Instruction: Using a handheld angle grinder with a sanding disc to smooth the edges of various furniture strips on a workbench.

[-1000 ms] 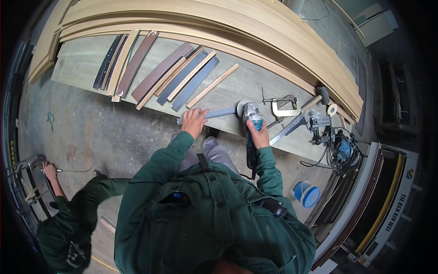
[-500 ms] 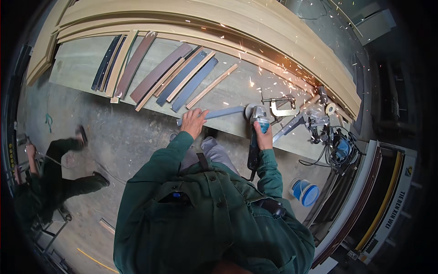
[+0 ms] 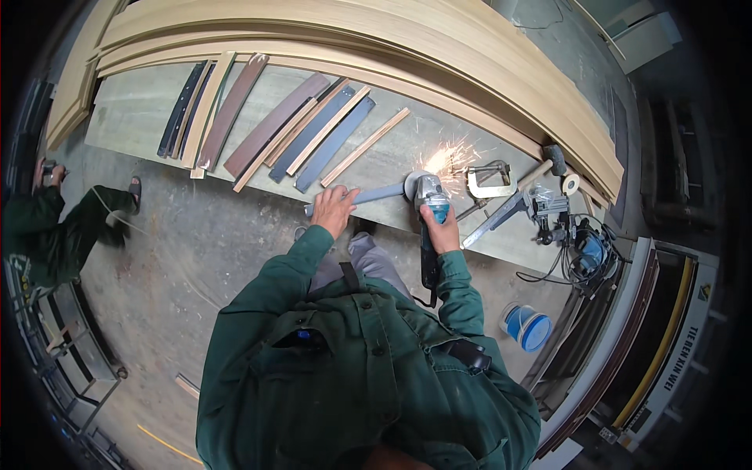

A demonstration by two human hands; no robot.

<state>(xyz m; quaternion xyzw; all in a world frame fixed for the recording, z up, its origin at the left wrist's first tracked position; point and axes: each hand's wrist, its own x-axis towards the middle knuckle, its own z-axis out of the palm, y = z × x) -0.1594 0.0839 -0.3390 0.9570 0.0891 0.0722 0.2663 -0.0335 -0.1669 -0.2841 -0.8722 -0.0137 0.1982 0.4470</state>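
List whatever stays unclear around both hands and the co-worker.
Head view:
- Right end of the long, flat grey bar: hidden under the pale round disc of the teal-and-black angle grinder.
- Bar's surface beneath the left hand: covered by that hand.
- Grinder's grip: partly covered by the right hand.
- Small metallic object at the co-worker's hand: too small to identify.

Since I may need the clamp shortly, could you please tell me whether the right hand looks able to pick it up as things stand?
Probably not: the right hand is wrapped around the grinder, and sparks fly beside the clamp.
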